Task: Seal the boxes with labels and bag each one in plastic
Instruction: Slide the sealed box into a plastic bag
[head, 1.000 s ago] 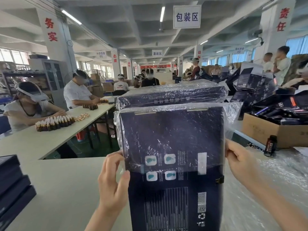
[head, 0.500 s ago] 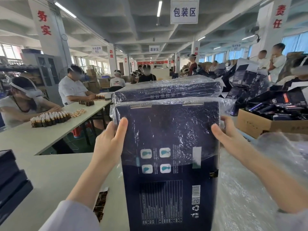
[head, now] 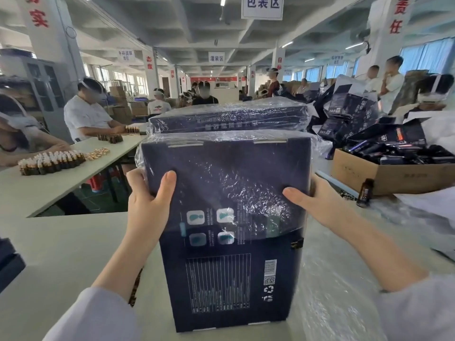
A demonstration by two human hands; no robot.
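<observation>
Left hand (head: 145, 205): fingers (head: 167, 185) curl round the left edge of the box (head: 229, 279), thumb flat on its near face.
Right hand (head: 320, 207): fingers (head: 295, 195) clasp the right edge the same way, thumb on the front.
Plastic bag (head: 234, 173): covers the box's upper half, under both thumbs; the lower half is bare.
Box: upright on the desk (head: 61, 242), between the hands.
Bagged box (head: 229, 119): just behind, fully wrapped.
Carton (head: 394, 175): right, with a small bottle (head: 365, 195) before it.

Dark navy box (head: 221, 254) with white print, clear glossy plastic bag (head: 246, 193)
</observation>
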